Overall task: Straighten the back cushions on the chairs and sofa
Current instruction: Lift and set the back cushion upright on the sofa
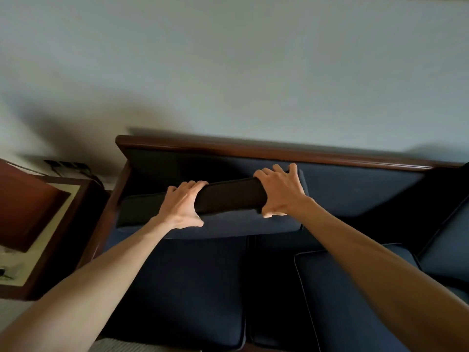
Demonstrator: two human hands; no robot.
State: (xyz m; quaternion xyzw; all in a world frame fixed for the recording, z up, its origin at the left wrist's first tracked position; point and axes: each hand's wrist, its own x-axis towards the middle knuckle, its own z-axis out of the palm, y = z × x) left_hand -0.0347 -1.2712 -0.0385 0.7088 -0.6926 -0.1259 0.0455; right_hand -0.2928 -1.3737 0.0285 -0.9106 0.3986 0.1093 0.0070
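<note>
The sofa point(355, 189) runs off the right edge; side table point(50, 224) cut off left.

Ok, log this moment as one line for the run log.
step: straightening | object: back cushion, tipped forward off sofa frame | left hand: gripping top edge | right hand: gripping top edge | status: not yet upright

left hand point(183, 204), right hand point(278, 191), both gripping tilted back cushion point(228, 196), sofa point(355, 189)

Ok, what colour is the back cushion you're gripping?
Dark navy blue back cushion, seen in the head view.
</note>
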